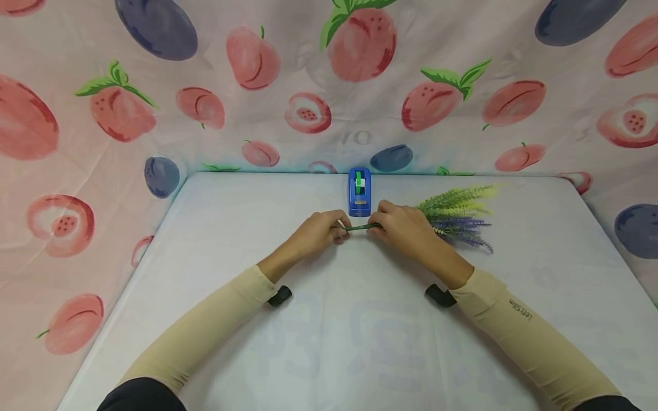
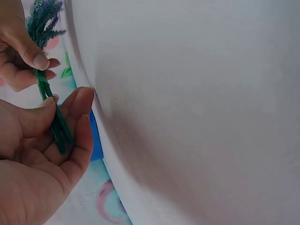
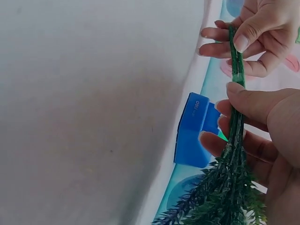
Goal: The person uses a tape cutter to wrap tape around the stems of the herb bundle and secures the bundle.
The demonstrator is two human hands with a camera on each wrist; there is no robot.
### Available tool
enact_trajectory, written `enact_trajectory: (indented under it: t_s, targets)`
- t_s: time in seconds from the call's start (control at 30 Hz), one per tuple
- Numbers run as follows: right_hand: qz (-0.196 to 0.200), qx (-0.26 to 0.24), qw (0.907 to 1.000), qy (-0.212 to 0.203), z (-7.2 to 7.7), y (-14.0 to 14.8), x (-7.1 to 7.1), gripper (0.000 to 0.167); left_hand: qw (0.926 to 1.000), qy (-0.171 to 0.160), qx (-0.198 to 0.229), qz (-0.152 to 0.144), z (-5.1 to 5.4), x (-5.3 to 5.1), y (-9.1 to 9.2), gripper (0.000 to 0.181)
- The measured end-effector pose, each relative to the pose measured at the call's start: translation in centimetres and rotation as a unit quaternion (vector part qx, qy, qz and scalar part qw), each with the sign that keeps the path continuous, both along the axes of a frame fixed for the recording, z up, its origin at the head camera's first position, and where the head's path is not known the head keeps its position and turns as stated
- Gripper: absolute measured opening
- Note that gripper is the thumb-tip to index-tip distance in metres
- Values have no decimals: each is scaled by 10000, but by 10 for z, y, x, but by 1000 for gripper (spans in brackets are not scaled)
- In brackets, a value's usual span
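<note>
Your left hand [image 1: 320, 234], fingers partly spread, and right hand [image 1: 406, 228], fingers curled, both pinch the flower stems [image 1: 362, 227]; hold them bundled and straight.

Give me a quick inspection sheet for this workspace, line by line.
Surface: table under a white cover, faint markings visible.
Job's things: artificial flowers, purple and yellow-green, on green stems; blue tape dispenser just beyond the hands.
Clutter: nothing seen.
Grippers: left hand pinches the stems near their ends; right hand grips them nearer the blooms.
Cables: nothing seen.
Surroundings: fruit-print cloth behind and at both sides.
</note>
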State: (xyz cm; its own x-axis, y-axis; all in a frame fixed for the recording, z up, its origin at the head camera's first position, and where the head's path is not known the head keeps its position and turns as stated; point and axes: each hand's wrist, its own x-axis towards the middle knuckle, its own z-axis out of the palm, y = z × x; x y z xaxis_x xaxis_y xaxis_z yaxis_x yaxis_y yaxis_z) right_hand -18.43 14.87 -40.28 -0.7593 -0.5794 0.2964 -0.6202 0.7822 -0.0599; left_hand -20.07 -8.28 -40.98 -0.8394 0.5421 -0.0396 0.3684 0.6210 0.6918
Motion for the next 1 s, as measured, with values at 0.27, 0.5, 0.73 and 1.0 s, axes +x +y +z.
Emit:
enact_trajectory:
  t_s: [0.27,0.5,0.73,1.0]
  targets:
    - [-29,59,10000,13,1,0,-1,14,9997,220,-25,138,2,-1,1,14]
    - [-50,-57,9999,-102,2,-1,-3,14,9989,452,-72,71,3,-5,1,16]
    - [-80,-125,9998,-134,4,0,-6,11,9977,654,-195,2,6,-7,3,20]
    - [-39,-164,9995,-264,4,0,-9,13,9969,741,-259,11,5,-8,2,24]
